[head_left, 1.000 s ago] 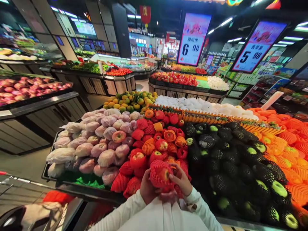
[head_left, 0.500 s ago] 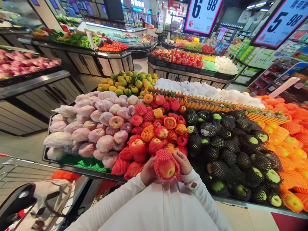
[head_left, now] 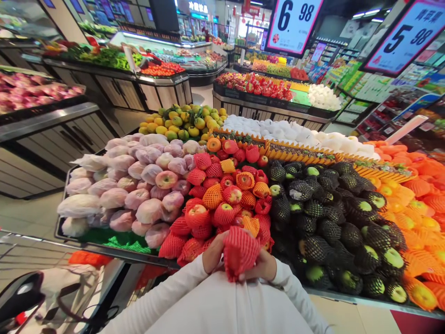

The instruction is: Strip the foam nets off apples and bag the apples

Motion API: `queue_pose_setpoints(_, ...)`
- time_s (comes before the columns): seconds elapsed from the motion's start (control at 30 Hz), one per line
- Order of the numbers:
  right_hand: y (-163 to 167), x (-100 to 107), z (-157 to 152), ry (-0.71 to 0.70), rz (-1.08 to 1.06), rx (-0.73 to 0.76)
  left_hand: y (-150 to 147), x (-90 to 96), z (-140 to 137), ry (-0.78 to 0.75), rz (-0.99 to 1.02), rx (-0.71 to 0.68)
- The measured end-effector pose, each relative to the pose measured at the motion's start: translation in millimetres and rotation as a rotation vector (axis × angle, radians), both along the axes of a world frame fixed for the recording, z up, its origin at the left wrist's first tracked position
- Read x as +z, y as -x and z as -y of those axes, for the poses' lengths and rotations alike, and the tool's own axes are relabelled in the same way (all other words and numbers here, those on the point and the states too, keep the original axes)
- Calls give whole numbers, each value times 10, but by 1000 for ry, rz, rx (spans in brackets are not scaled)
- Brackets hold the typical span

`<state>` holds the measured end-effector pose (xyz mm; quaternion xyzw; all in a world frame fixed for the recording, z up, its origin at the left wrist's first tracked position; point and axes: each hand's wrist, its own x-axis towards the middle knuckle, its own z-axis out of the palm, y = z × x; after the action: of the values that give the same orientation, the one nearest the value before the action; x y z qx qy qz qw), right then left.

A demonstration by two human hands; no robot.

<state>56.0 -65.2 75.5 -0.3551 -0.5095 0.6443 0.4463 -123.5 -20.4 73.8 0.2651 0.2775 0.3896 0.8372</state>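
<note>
Close to my chest I hold an apple in a red foam net (head_left: 241,252) between both hands. My left hand (head_left: 213,253) is closed round its left side. From the right, my right hand (head_left: 263,266) grips it low down, some of its fingers behind the net. The net covers most of the fruit, so little apple skin shows. Just beyond my hands lies a heap of apples in red and orange foam nets (head_left: 224,213).
Pale wrapped fruit (head_left: 153,211) lies to the left, green apples in black nets (head_left: 330,229) to the right. Oranges with leaves (head_left: 182,121) and white-wrapped fruit (head_left: 278,130) sit behind. A shopping cart (head_left: 31,239) with a bag stands at lower left. Price screens (head_left: 294,23) hang overhead.
My hands have come lower and nearer my body. The apple has been turned, so its bare end no longer faces me and the red net does. My right hand has shifted lower on it.
</note>
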Motion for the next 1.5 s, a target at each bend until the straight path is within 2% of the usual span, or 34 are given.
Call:
queue_pose_setpoints(0.13, 38, 16, -13, -111, 26, 27, 56, 185, -66, -650, -404, -47)
queue_pose_setpoints(0.17, 31, 22, -19, -106, 21, 16, 72, 217, -86, -738, -462, -37)
queue_pose_setpoints(0.23, 4, 21, -26, -67, 3, 15, 101, 252, -125, -794, -513, 26)
queue_pose_setpoints(0.3, -25, -10, -21, 4, -51, 4, 120, 245, -155, -662, -458, 83)
queue_pose_setpoints(0.37, -39, -74, -10, 87, -148, -56, 132, 202, -166, -394, -314, 84)
queue_pose_setpoints(0.43, -38, -155, -2, 154, -257, -152, 137, 140, -157, -162, -175, 14)
queue_pose_setpoints(0.47, -36, -194, -2, 178, -302, -195, 137, 107, -146, -103, -128, -59)
queue_pose_setpoints(0.53, -38, -258, -6, 190, -334, -266, 133, 48, -119, -74, -89, -225)
queue_pose_setpoints(0.6, -55, -293, -11, 155, -261, -322, 130, 7, -99, -70, -100, -306)
queue_pose_setpoints(0.7, -91, -272, -11, 106, -76, -333, 149, 2, -114, -66, -126, -273)
queue_pose_setpoints(0.77, -104, -210, -9, 88, 3, -276, 179, 48, -165, -93, -103, -241)
queue_pose_setpoints(0.9, -79, -53, -13, 46, 59, -138, 226, 202, -329, -149, -61, -98)
queue_pose_setpoints(1.0, -29, 12, -11, 66, 6, -179, 206, 228, -419, -213, -173, -53)
queue_pose_setpoints(1.07, 5, 29, -11, 79, -78, -248, 174, 174, -415, -227, -252, -72)
queue_pose_setpoints(1.13, 28, 40, -16, 75, -137, -301, 138, 95, -350, -180, -244, -140)
queue_pose_setpoints(1.3, 4, 58, -41, 29, -124, -324, 46, -23, -64, 13, -2, -298)
queue_pose_setpoints(1.4, -38, 91, -50, -82, 115, -379, -8, -16, 38, 131, 80, -361)
queue_pose_setpoints(1.5, -52, 163, -52, -268, 462, -418, -54, 10, 59, 179, 94, -227)
